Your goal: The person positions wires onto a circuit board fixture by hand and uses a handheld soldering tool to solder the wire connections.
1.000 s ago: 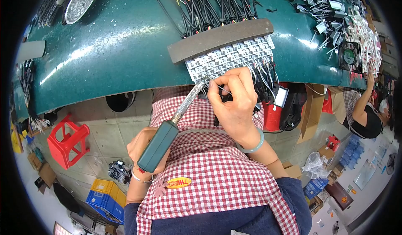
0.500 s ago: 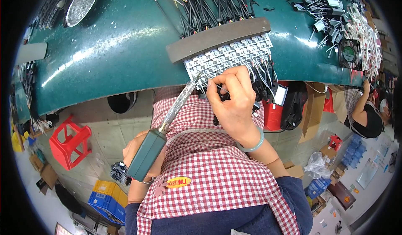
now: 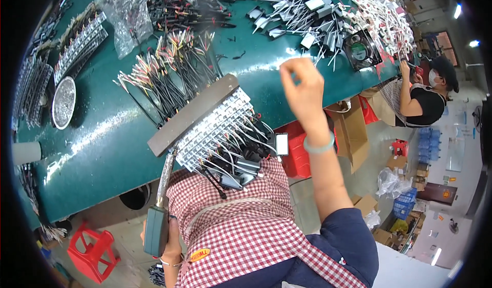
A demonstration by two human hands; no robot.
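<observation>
A soldering iron point(image 3: 155, 232) with a dark green handle is wrapped in my left hand point(image 3: 173, 239). Its scorched metal shaft points up, and the tip meets the left end of the white circuit boards point(image 3: 205, 134). A long brown bar point(image 3: 197, 112) lies across those rows of boards. White wires lead from their near side to grey and black parts point(image 3: 246, 167) at the table edge. My right hand point(image 3: 303, 90) is raised above the table, right of the boards, thumb and index finger curled together. Nothing shows between its fingers.
Black cables point(image 3: 177, 80) with bare coloured ends lie beyond the bar. Piles of grey wired parts point(image 3: 318, 18) and white wires point(image 3: 382, 18) cover the far right, beside a black fan point(image 3: 360, 49). A metal dish point(image 3: 64, 103) stands left. A co-worker point(image 3: 423, 95) sits far right.
My right hand has left the wires at the boards and risen to the right. The soldering iron stands more upright, its tip still by the boards. The whole view has turned rightward.
</observation>
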